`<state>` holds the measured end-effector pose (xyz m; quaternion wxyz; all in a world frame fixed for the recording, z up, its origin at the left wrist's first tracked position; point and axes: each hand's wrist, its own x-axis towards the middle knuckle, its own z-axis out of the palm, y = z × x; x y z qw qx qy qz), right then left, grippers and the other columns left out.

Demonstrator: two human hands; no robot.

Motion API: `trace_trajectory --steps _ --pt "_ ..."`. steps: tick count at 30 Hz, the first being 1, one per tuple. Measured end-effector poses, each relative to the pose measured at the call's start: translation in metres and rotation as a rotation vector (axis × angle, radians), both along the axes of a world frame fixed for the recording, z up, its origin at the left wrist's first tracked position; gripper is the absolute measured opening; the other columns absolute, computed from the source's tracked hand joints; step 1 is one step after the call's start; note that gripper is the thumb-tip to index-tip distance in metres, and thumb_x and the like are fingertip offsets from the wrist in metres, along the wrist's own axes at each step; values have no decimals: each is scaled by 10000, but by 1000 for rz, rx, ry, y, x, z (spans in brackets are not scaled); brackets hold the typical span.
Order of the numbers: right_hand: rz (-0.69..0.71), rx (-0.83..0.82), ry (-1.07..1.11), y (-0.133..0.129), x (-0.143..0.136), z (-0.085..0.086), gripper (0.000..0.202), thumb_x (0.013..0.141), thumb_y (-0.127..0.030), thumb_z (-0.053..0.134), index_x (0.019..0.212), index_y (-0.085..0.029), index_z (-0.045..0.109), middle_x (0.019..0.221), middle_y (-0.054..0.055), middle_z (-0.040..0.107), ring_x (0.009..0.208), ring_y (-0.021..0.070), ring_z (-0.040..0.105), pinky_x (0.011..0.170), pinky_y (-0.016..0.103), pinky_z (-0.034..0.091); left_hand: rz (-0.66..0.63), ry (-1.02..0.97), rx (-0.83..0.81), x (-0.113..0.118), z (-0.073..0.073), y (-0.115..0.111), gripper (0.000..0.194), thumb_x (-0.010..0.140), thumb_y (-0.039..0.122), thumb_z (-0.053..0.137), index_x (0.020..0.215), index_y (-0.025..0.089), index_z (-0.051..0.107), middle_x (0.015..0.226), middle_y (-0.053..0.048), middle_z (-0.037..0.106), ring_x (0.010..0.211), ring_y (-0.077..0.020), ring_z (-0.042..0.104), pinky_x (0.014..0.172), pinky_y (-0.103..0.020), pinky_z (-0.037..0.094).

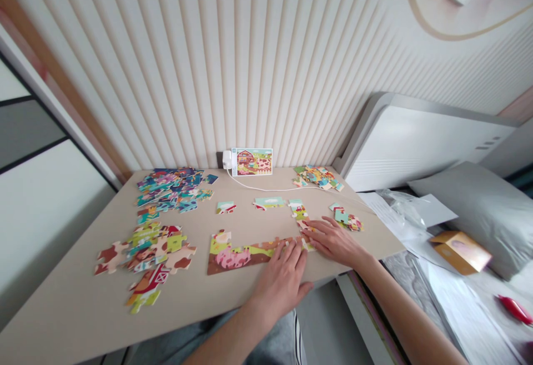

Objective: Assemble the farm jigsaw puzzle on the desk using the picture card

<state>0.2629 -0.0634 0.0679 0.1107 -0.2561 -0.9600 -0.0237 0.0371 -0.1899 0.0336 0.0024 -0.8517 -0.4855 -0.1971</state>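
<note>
A partly joined puzzle (260, 252) runs along the front of the table, with a pink pig at its left part. My left hand (283, 276) lies flat over the right part of its bottom row, fingers spread. Beside it, my right hand (333, 240) rests with its fingertips on the pieces at the lower right corner, fingers apart; the spots under the fingertips are hidden. A joined strip (297, 209) with a tractor rises from that corner. Farther back lie a pale-blue-topped strip (270, 202) and a single piece (226, 207).
Loose farm pieces (160, 246) and a blue pile (170, 187) lie at the left. Two more piles (318, 176), (347, 218) are at the right. A picture card (252, 162) leans on the wall, near a white cable (270, 188). Right of the table is a bed with an orange box (460, 251).
</note>
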Motion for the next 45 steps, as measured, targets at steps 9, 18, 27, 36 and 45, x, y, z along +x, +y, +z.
trace_trajectory --steps 9,18,27,36,45 --pt "-40 -70 12 -3 -1 -1 398 1034 -326 495 1420 -342 593 1513 80 543 1369 255 530 1162 518 378 5 6 2 0 -1 0 694 986 620 466 1505 159 439 1562 -145 455 1461 -305 372 1221 -488 243" --pt "-115 -77 88 -1 -6 -13 387 1054 -321 455 1407 -375 605 1491 52 565 1328 249 560 1134 497 410 1 2 7 -1 -2 0 692 997 622 432 1510 157 433 1553 -148 465 1458 -313 382 1214 -489 250" --pt "-103 -115 106 1 -8 -9 375 1062 -327 439 1392 -337 617 1497 59 559 1338 246 545 1115 481 429 3 12 -6 -1 -1 0 689 1001 619 427 1506 150 439 1568 -150 447 1468 -311 368 1218 -486 245" --pt "-174 -145 255 23 5 -25 412 1053 -269 418 1418 -332 598 1369 53 657 1255 236 614 1083 447 489 -8 16 -16 -2 -1 0 688 1004 618 424 1516 159 425 1584 -143 430 1465 -307 373 1226 -493 226" --pt "-49 -186 173 36 11 -22 413 1034 -316 497 1435 -356 586 1421 43 631 1317 263 583 1100 462 478 -4 19 -6 -2 -1 -1 682 1005 616 421 1514 162 422 1586 -140 426 1477 -304 360 1223 -482 239"
